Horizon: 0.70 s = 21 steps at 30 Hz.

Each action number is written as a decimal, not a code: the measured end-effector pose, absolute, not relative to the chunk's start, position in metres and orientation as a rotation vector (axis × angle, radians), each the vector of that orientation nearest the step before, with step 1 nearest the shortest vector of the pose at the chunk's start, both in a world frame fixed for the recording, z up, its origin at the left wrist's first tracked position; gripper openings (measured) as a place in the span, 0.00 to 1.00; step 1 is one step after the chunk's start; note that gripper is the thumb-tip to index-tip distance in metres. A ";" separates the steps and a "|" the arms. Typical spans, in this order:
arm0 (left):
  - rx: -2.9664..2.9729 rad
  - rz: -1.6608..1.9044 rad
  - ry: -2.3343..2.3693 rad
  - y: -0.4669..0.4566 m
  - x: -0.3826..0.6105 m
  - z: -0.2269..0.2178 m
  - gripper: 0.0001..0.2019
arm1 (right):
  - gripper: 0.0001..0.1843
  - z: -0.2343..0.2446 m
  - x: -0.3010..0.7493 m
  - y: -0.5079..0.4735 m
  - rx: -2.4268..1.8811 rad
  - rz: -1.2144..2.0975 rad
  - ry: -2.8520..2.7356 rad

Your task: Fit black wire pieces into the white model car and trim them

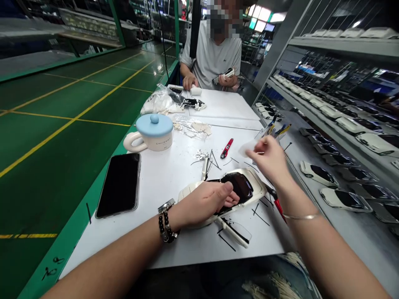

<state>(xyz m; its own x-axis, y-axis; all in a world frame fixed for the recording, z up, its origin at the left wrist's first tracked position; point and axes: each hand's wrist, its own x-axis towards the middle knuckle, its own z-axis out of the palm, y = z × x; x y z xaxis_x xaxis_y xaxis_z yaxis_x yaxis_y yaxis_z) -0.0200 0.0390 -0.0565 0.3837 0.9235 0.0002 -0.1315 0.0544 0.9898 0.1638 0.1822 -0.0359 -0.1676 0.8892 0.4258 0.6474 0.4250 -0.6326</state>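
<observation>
Half a model car (240, 187) under fingers (226, 200)

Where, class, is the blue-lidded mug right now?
In the head view, the blue-lidded white mug stands near the left edge of the white table, beyond the black smartphone, left of clear plastic scraps.

A green floor (93, 95) with yellow lines stretches beside grey metal shelving (335, 42) under bright ceiling lights (260, 14).
</observation>
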 end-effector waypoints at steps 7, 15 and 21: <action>1.279 0.931 0.859 0.038 -0.021 -0.054 0.38 | 0.19 -0.068 0.138 0.231 -1.659 0.385 -2.083; 1.336 0.867 0.895 0.037 -0.023 -0.051 0.36 | 0.07 -0.053 0.211 0.190 -1.687 0.366 -2.116; 1.358 0.831 0.888 0.035 -0.021 -0.049 0.35 | 0.09 -0.061 0.284 0.161 -1.836 0.379 -2.261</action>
<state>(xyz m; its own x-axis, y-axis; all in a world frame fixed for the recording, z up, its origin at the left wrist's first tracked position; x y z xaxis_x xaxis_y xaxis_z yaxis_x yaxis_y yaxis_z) -0.0208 0.0347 -0.0489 0.4441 0.8947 -0.0474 0.0122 0.0469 0.9988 0.2839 0.1607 -0.0606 -0.2056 0.9786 -0.0034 0.9261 0.1934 -0.3239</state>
